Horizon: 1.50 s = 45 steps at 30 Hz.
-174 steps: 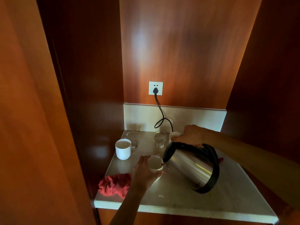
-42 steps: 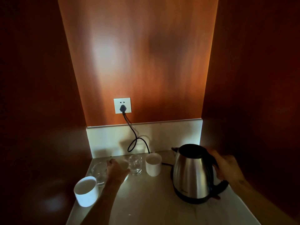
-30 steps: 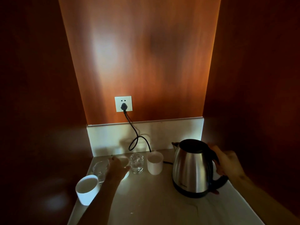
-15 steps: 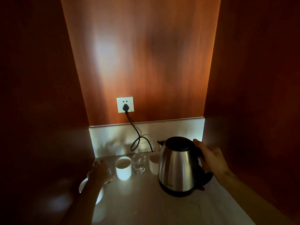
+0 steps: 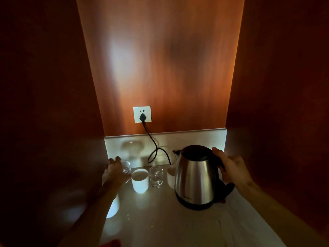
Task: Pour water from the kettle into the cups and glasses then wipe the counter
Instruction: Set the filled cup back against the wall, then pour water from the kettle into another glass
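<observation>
The steel kettle point(image 5: 196, 179) stands upright on the pale counter point(image 5: 160, 220), and my right hand point(image 5: 233, 171) is wrapped around its black handle. My left hand point(image 5: 114, 172) grips a clear glass point(image 5: 126, 168) at the back left corner. To its right, in a row, stand a white cup point(image 5: 140, 180), a second clear glass point(image 5: 156, 176) and another white cup point(image 5: 170, 176) half hidden behind the kettle. A further white cup point(image 5: 113, 208) sits nearer, mostly covered by my left forearm.
A black cord point(image 5: 153, 148) runs from the wall socket point(image 5: 142, 114) down behind the glasses. Dark wooden walls close in on the left and right. A bit of red cloth point(image 5: 112, 243) shows at the bottom edge.
The kettle has come down from pouring and slid left on the counter. My left hand let go of the small white cup and moved left to take the glass in the corner.
</observation>
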Available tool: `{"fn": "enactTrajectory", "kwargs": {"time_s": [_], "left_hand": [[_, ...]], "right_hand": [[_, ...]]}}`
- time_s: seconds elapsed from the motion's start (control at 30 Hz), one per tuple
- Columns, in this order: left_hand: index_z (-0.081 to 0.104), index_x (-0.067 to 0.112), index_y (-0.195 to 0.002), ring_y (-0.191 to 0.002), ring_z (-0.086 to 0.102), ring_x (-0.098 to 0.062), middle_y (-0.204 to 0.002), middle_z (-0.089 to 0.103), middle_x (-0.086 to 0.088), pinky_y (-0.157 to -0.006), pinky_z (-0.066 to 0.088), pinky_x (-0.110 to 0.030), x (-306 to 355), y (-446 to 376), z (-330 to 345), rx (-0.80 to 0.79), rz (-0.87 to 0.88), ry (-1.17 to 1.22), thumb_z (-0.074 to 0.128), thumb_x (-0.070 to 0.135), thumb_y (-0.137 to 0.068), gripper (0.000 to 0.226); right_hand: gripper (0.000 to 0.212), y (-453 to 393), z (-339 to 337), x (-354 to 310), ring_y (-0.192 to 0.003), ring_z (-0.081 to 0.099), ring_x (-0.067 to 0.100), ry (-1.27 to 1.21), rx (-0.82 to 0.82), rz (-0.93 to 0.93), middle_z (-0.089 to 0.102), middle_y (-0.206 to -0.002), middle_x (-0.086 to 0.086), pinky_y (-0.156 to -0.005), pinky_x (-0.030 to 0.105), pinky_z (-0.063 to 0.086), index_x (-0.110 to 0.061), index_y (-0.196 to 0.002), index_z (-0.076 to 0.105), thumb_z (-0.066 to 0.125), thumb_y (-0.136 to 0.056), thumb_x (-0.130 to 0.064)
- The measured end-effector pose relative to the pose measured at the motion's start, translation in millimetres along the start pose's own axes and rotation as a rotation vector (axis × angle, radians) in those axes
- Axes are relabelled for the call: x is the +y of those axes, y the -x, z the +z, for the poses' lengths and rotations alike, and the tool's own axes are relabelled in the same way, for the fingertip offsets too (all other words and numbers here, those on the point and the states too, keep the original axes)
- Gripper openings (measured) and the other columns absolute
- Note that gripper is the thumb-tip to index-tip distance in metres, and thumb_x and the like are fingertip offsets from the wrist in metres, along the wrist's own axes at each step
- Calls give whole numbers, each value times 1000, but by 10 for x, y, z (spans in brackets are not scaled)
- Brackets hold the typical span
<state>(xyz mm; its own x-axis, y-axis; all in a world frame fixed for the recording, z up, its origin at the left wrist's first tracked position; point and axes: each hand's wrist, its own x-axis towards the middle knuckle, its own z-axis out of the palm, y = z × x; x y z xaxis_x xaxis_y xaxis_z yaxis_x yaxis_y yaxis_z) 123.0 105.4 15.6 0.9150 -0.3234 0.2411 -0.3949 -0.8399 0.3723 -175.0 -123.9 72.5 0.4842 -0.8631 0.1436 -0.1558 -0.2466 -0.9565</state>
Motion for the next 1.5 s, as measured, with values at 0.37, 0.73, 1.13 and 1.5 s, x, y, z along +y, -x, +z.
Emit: {"fn": "enactTrajectory", "kwargs": {"time_s": [0.37, 0.73, 1.13, 1.5], "left_hand": [[52, 26, -118, -109, 55, -22, -111, 52, 0, -85, 49, -31, 259, 1053, -35, -41, 131, 181, 76, 44, -55, 69], [47, 23, -129, -111, 52, -22, -116, 46, 0, -93, 48, -31, 180, 2082, 211, -99, 56, 192, 76, 41, -60, 77], [44, 25, -132, -113, 52, -19, -123, 47, 2, -95, 47, -31, 25, 2208, 417, -146, 94, 213, 79, 46, -64, 79], [35, 24, -138, -122, 46, -18, -128, 45, 4, -100, 45, -33, -35, 2217, 485, -160, 87, 263, 70, 64, -69, 88]], "right_hand": [[68, 338, -186, -309, -34, 44, 20, -67, -126, -39, 44, -39, 7, -53, 33, 39, -15, -37, 46, 69, -88, -55], [63, 796, -297, -284, -29, 35, 16, 39, -341, -38, 42, -40, 6, -35, 22, 28, -11, -44, 49, 72, -88, -49], [38, 986, -156, -169, -33, 45, 11, 123, -492, -68, 55, -45, -4, -36, 20, 30, -18, -76, 79, 71, -89, -53], [76, 818, 49, -248, -50, 62, 32, 305, -530, -75, 68, -61, 20, -54, 35, 44, -7, -68, 74, 72, -60, -83]]}}
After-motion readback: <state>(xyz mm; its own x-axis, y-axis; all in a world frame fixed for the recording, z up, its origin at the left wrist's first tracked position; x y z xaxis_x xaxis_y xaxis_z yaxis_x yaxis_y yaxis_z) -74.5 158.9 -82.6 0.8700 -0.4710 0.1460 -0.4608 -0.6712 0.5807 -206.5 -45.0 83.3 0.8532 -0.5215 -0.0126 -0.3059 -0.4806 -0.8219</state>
